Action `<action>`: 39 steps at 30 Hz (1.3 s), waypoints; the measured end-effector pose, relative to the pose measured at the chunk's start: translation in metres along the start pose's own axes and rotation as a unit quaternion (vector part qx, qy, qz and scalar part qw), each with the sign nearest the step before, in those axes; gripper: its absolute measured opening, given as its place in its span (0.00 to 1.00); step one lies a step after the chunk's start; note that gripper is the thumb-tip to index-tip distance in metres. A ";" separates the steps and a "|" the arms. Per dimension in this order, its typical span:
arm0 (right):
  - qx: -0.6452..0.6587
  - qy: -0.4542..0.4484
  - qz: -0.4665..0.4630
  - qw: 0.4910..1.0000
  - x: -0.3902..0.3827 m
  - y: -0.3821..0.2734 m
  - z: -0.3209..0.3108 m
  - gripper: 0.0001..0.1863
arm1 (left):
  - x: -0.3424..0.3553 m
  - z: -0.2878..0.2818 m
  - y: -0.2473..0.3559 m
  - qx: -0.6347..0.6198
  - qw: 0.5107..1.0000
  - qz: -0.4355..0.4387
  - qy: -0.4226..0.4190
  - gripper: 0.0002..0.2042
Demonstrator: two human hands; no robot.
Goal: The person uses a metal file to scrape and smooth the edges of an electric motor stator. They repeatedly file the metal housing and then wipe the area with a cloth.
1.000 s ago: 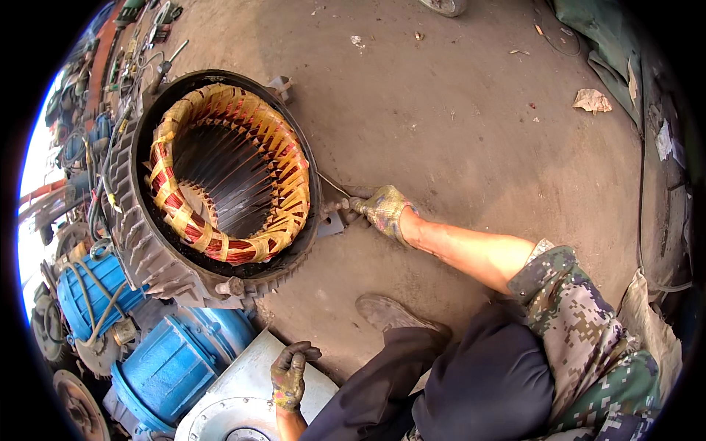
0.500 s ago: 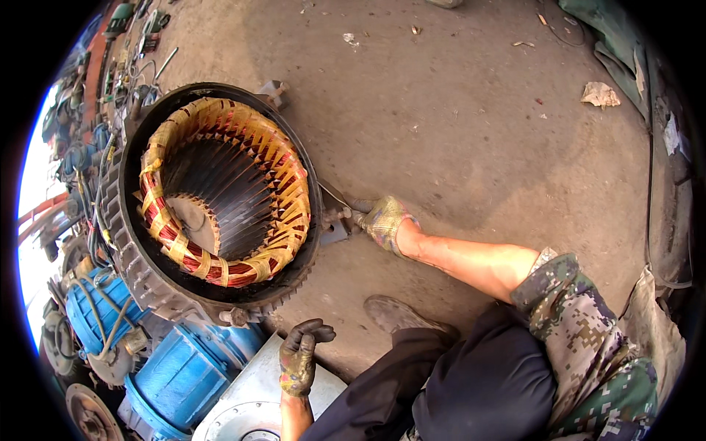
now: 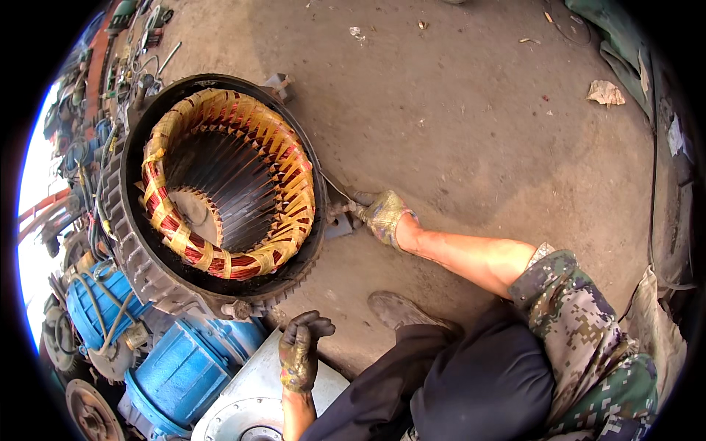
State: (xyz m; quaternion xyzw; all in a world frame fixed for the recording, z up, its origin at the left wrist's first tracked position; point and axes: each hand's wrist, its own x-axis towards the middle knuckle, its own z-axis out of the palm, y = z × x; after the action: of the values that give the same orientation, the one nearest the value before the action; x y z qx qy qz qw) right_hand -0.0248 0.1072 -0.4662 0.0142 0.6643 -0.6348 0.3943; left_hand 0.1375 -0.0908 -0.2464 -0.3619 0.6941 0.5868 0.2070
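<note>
A large motor stator stands on the ground at the left, its open end up. Inside its dark, ribbed housing sits a ring of red copper windings bound with yellow tape. At the housing's right side, my gloved right hand is closed beside a protruding lug. A thin metal rod runs from the housing's edge to its fingers; its end inside the grip is hidden. My gloved left hand hangs above a pale grey motor part, fingers loosely bent and apart, with nothing visible in it.
Blue motors and the pale grey round-flanged part stand at the lower left. Cables and assorted parts crowd the far left. My shoe rests near the stator. Crumpled paper and green cloth lie at the right.
The view has shifted slightly, so the stator appears a little higher and to the right. Both hands keep nearly the same pose, the right one still beside the lug.
</note>
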 end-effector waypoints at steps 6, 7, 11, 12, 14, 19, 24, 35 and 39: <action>0.028 0.007 -0.001 1.000 0.008 0.016 0.010 0.19 | 0.004 0.005 0.002 -0.011 1.000 -0.009 -0.009 0.23; 0.027 0.013 -0.018 0.999 0.005 0.021 0.017 0.19 | 0.004 0.007 0.006 -0.009 1.000 -0.002 -0.010 0.23; 0.069 0.011 0.006 0.998 0.009 0.020 0.019 0.19 | 0.003 0.006 0.008 -0.017 1.000 0.013 -0.003 0.23; -0.009 0.017 -0.041 0.999 0.016 0.026 0.020 0.19 | 0.003 0.006 0.006 -0.019 1.000 0.011 -0.007 0.23; -0.105 0.001 -0.059 0.993 0.026 0.022 0.014 0.20 | 0.004 0.006 0.003 -0.027 1.000 0.008 -0.012 0.22; 0.045 0.080 -0.100 0.991 0.015 0.041 0.028 0.22 | 0.007 0.006 0.007 -0.032 0.999 0.001 0.000 0.23; 0.059 -0.034 -0.043 0.997 0.021 0.019 -0.006 0.21 | 0.010 0.009 0.004 -0.045 0.999 -0.014 -0.007 0.23; 0.180 0.006 -0.164 0.970 0.042 0.047 0.021 0.22 | 0.009 0.012 0.012 -0.025 1.000 0.016 0.008 0.25; 0.283 -0.016 0.048 0.958 0.011 -0.007 -0.006 0.22 | 0.010 0.010 0.006 -0.045 0.999 0.004 0.003 0.25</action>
State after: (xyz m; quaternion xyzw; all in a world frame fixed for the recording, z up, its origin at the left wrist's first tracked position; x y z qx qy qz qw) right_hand -0.0392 0.1058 -0.4665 0.1465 0.4494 -0.7776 0.4148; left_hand 0.1254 -0.0839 -0.2517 -0.3696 0.6693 0.6170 0.1863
